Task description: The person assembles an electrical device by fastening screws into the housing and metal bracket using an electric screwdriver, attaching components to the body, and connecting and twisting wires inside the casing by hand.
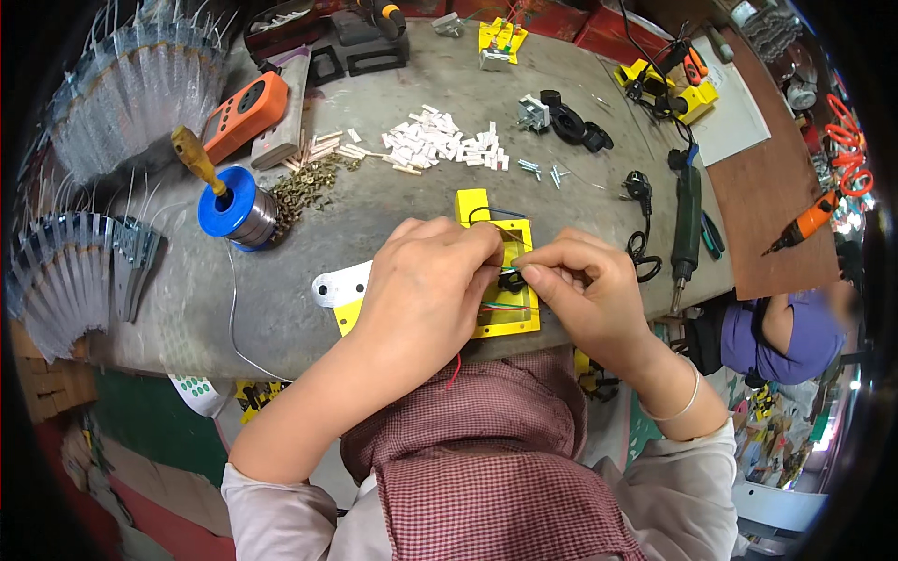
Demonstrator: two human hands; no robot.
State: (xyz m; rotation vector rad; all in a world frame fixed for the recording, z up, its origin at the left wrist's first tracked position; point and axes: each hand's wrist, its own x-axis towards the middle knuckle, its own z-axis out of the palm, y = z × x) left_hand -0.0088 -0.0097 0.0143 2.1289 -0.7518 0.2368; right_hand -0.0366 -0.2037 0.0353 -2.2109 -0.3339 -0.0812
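Left hand [426, 285] curled, fingertips pinched on thin wires over the yellow housing [510, 318]; the hand covers most of the housing's left half. Right hand [585, 290] pinched narrow, thumb and forefinger on a wire end beside a small black part [511, 280] at the housing's middle. Housing lies flat at the near table edge, red and green wires [505, 307] crossing it. Beyond: pile of white sleeves [440, 142], brass screws [313, 185], blue solder spool [234, 210], orange meter [245, 112]. To the right: green soldering iron [687, 229], black cord [641, 248].
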